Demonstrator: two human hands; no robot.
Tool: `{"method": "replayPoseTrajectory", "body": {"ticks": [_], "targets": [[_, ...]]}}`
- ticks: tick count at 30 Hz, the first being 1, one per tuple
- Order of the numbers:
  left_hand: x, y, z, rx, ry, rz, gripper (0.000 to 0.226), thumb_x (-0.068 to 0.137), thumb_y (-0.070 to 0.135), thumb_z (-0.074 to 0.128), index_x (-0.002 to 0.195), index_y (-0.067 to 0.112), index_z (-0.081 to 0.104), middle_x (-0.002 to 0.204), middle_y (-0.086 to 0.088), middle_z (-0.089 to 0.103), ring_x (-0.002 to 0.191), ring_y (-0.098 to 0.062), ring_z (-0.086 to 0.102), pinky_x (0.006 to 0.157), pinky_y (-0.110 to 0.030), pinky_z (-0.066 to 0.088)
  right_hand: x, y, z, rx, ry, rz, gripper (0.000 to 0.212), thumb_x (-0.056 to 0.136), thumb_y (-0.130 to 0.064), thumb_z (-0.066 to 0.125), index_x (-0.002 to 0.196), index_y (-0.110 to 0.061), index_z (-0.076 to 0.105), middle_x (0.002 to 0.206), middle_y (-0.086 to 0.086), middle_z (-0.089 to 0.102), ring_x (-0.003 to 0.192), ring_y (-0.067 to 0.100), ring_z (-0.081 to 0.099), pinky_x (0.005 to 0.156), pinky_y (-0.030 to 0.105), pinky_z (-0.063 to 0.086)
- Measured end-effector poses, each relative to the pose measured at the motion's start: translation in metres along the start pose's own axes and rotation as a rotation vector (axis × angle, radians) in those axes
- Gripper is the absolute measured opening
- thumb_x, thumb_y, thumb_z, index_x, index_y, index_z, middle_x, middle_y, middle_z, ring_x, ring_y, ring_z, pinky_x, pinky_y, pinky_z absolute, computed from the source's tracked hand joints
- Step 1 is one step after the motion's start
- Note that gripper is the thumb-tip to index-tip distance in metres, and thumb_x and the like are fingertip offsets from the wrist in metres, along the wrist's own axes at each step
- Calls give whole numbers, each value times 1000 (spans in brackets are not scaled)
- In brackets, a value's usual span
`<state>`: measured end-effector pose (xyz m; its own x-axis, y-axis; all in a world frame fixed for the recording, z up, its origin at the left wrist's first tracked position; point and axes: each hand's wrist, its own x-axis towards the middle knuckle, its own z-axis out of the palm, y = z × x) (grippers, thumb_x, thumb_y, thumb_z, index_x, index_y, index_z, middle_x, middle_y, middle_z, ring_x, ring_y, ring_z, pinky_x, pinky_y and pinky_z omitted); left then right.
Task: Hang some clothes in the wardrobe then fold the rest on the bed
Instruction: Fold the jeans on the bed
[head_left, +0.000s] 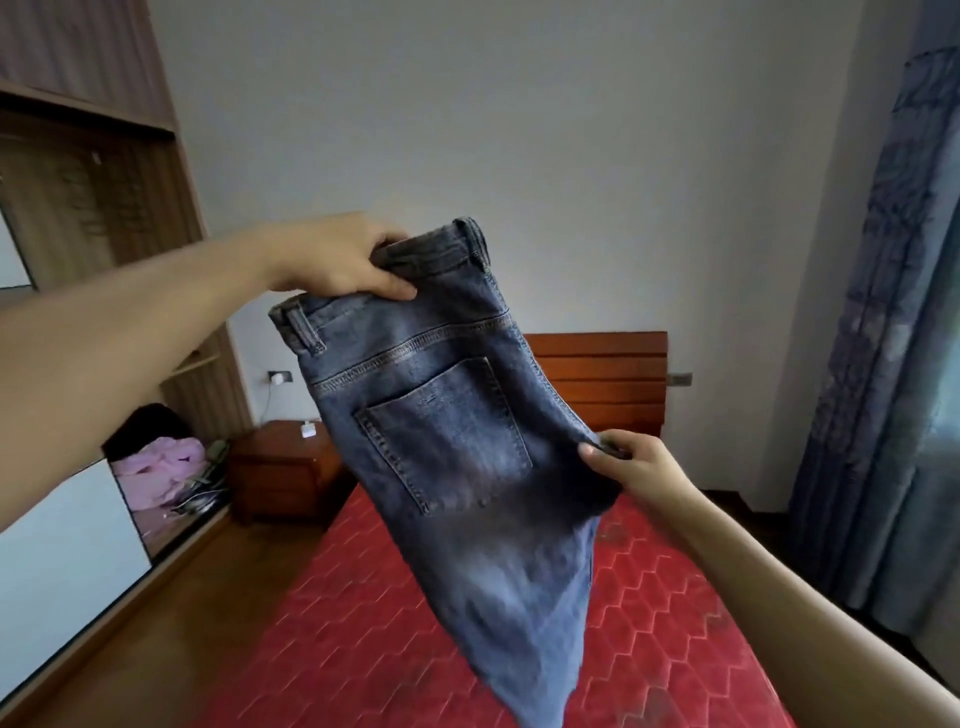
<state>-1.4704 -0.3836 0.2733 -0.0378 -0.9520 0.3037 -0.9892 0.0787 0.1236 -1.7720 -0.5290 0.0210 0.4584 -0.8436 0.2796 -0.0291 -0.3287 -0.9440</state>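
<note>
A pair of blue jeans (457, 447) hangs in the air above the bed (675, 613), folded lengthwise with a back pocket facing me. My left hand (337, 260) grips the waistband at the top. My right hand (634, 467) pinches the jeans' right edge, lower down near the seat. The legs hang down and blur toward the bottom of the view. The bed has a red patterned cover and a red-brown wooden headboard (602, 379). The wooden wardrobe (104, 208) stands along the left wall.
In the wardrobe's open lower section lies a pile of pink and dark clothes (161, 467). A red-brown bedside cabinet (283, 467) stands between wardrobe and bed. Blue curtains (893, 312) hang at the right. Wooden floor (208, 597) runs between wardrobe and bed.
</note>
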Motion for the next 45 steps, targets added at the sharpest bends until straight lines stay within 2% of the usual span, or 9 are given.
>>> {"method": "replayPoseTrajectory", "body": {"ticks": [3,5,9,13,17,23,33,39,45], "targets": [[0,21,-2,-6,-1,3,29,84,32,81,109,23,70,97,9,75,95,-15,67,87,-33,49,16,-6,-22,-669,-10,-160,23,81,-49,74,73,-28,68,72,1,62,73,12,58,68,35,47],[-1,38,-2,12,2,8,30,85,30,79,113,20,70,99,7,75,96,-15,67,89,-35,49,21,-27,-27,-824,-73,-182,32,75,-61,72,99,-41,69,104,2,64,104,21,60,91,40,50],[3,77,3,30,12,20,26,84,33,80,104,19,71,93,3,74,91,-18,67,78,-31,48,24,-106,-8,-241,-222,-360,75,76,-48,80,139,-22,51,121,-1,70,112,12,67,100,36,53],[-4,99,-4,49,8,-4,32,79,44,81,102,24,69,93,6,72,88,-14,66,72,-23,45,23,-152,7,-46,-119,-459,36,80,-24,73,102,5,67,93,3,67,88,16,60,87,50,53],[-63,74,-1,-428,48,-200,94,52,71,84,136,42,54,130,16,61,119,-6,59,96,-27,49,0,-156,4,258,-80,-337,10,89,0,70,87,-8,74,90,8,75,87,26,69,93,54,54],[-101,72,72,-1326,409,-118,42,70,31,81,106,12,72,111,-9,75,106,-25,72,79,-34,59,-47,-166,0,386,-57,-326,7,81,-4,71,78,-6,77,79,9,75,71,23,70,72,36,60],[-68,62,161,-1555,432,-346,29,88,24,61,109,5,66,99,-11,77,92,-26,74,77,-40,61,-24,-78,6,444,-38,-86,25,93,-23,63,105,-4,72,103,17,76,92,30,73,83,41,61],[-76,-20,343,-1150,53,-541,28,84,16,76,110,17,66,107,1,73,103,-15,67,97,-30,50,-10,114,20,25,-130,329,24,84,10,67,100,-7,72,94,7,75,87,20,69,89,48,55],[-145,-67,521,-580,-410,-570,30,84,24,80,108,30,62,104,-3,60,96,-19,57,86,-31,44,-72,283,64,-594,-381,586,30,64,-18,81,93,-23,73,81,-7,74,84,20,69,69,31,54]]}}
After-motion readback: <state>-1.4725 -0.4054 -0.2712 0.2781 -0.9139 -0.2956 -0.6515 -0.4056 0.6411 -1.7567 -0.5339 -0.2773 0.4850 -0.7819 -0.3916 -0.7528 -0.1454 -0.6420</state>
